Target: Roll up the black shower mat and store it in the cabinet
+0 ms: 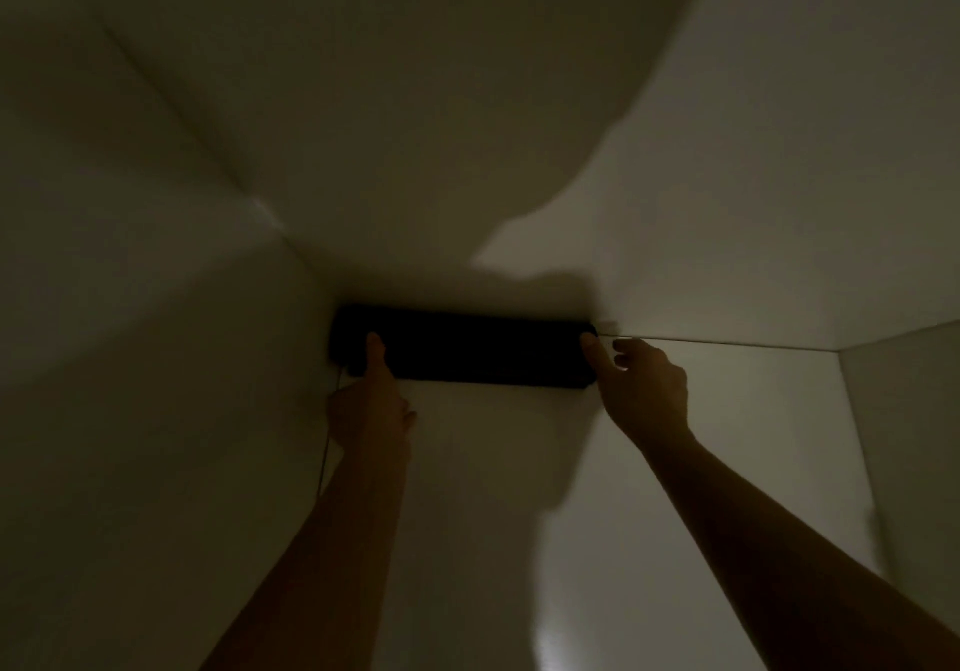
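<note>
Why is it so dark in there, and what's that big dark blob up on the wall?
Head view: the light is dim, coming from the right, so the left side falls into gloom; the blob is a soft-edged shadow, its source unseen; the rolled black mat shows no detail; left hand and right hand look slightly blurred; a glare patch shines bottom right.

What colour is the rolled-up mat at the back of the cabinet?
Black. The rolled mat shows plainly dark against the pale cabinet in the head view.
</note>
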